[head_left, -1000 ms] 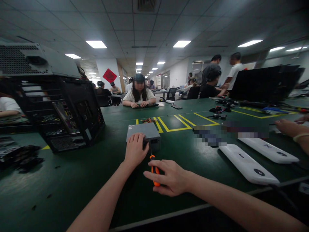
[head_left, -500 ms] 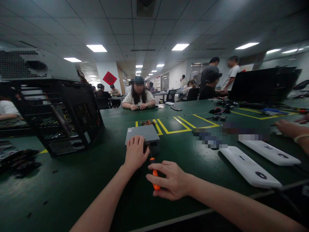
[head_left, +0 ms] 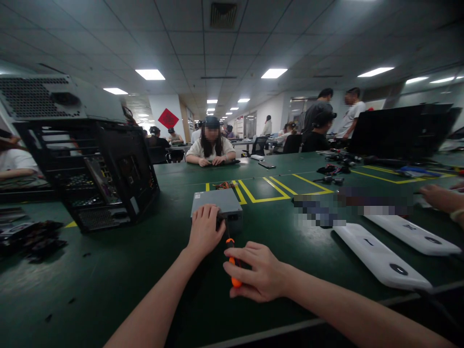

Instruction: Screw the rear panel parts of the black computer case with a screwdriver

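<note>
A grey computer power supply (head_left: 223,199) lies on the green table, with coloured cables (head_left: 225,185) behind it. Over its near left edge my left hand (head_left: 206,227) is wrapped, the thumb at the near face. My right hand (head_left: 259,270) grips an orange and black screwdriver (head_left: 236,280) by its handle. The screwdriver's shaft points away from me to the near face of the power supply. Its tip is too small and dark to make out there.
At the left stands a black computer case (head_left: 108,174) with another power supply (head_left: 47,99) on top. Two white devices (head_left: 384,258) lie at the right. A co-worker's hand (head_left: 440,198) is at the right edge, and a person (head_left: 210,145) sits opposite. Dark parts (head_left: 32,239) lie at the left.
The whole view has shifted slightly. My left hand stays on the power supply, and the right-hand fingers have closed a little more around the screwdriver handle.
</note>
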A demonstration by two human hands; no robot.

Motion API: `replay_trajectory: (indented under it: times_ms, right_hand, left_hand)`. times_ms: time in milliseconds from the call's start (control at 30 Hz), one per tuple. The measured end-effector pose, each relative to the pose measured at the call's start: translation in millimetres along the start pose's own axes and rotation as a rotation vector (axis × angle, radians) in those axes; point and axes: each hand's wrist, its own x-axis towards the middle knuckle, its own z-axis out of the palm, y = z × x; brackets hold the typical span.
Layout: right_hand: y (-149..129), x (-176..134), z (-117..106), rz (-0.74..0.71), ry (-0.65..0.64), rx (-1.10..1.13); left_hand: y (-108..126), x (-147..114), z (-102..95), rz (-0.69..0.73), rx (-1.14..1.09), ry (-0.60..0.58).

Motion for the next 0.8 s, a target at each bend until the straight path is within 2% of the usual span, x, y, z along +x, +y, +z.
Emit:
replay_trajectory:
  times_ms: [167, 267, 367, 467, 633, 700, 800]
  right_hand:
    - [1.9, -6.4, 6.6, 0.072, 0.152, 0.077]
    - [3.1, -7.6, 3.7, 0.097, 0.076, 0.140]
    - [2.8, -5.4, -1.0, 0.060, -0.014, 0.083]
    - [2.4, -4.9, 0.4, 0.067, 0.007, 0.055]
    - [2.5, -9.8, 6.6, 0.147, 0.098, 0.181]
    - [2.1, -9.4, 4.6, 0.124, 0.041, 0.204]
    - [0.7, -5.7, 0.9, 0.056, -0.057, 0.106]
  left_hand:
    - [-0.1, 0.1, 0.4, 0.006, 0.013, 0.002]
    - [-0.1, -0.6, 0.4, 0.003, 0.017, 0.004]
    - [-0.7, -1.2, 0.6, 0.006, 0.016, 0.004]
    - [-1.6, -1.5, 0.7, 0.012, 0.013, 0.003]
    - [-2.5, -1.5, 0.7, 0.016, 0.010, 0.001]
    - [-2.2, -1.5, 0.8, 0.015, 0.009, 0.006]
    - [-1.9, -1.4, 1.0, 0.017, 0.010, 0.009]
